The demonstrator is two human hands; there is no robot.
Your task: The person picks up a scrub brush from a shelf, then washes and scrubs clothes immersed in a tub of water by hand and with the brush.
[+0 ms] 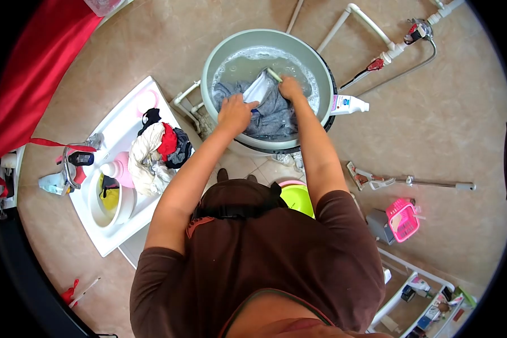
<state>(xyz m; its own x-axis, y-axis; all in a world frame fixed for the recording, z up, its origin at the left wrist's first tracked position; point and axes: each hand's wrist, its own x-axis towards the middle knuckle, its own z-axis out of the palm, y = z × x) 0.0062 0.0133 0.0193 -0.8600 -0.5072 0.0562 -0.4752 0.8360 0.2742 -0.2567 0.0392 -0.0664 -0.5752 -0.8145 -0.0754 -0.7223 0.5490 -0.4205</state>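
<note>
A round grey-green tub [208, 79] holds soapy water and a soaked grey garment [271, 115] with a white panel [258, 90]. My left hand [235, 115] is closed on the near left part of the garment, its thumb side by the white panel. A small blue patch shows beside that thumb. My right hand [290, 88] is closed at the far right side of the garment, on a pale green bar-like object [274, 74]. Whether this is a soap bar or a brush, I cannot tell. Part of the garment lies under the water.
Left of the tub stands a white sink [96, 239] with a heap of clothes [147, 149], a pink bottle [120, 169] and a white bucket [98, 211]. A white bottle [349, 105] stands right of the tub. White pipes [372, 25] run along the wall behind.
</note>
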